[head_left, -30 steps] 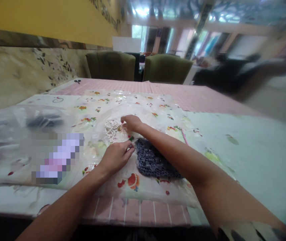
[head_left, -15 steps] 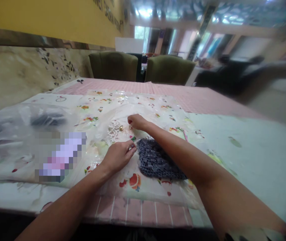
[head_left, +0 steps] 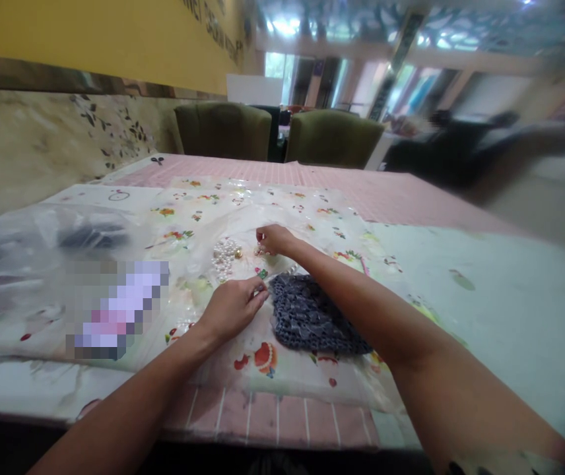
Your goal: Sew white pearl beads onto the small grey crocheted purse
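My left hand (head_left: 237, 305) is closed in a pinch at the upper left corner of a dark grey-blue crocheted piece (head_left: 307, 316). What sits between its fingertips is too small to make out. Farther up, my right hand (head_left: 276, 239) is also pinched, with its fingers bent down over a few small beads. Whether it holds one is hidden. Beside it, to the left, lies a pile of white pearl beads (head_left: 224, 258) with a gold-coloured piece (head_left: 238, 253) at its edge. My right forearm covers part of the crocheted piece.
A fruit-patterned plastic sheet (head_left: 203, 227) covers the table. Clear plastic bags (head_left: 30, 231) with dark contents lie at the left, near a blurred-out phone-like object (head_left: 127, 307). Scissors (head_left: 156, 160) rest at the far left edge. Two green chairs (head_left: 226, 132) stand behind.
My right hand has shifted slightly to the right, and a few beads now show below its fingers. My left hand and the crocheted piece stay almost where they were.
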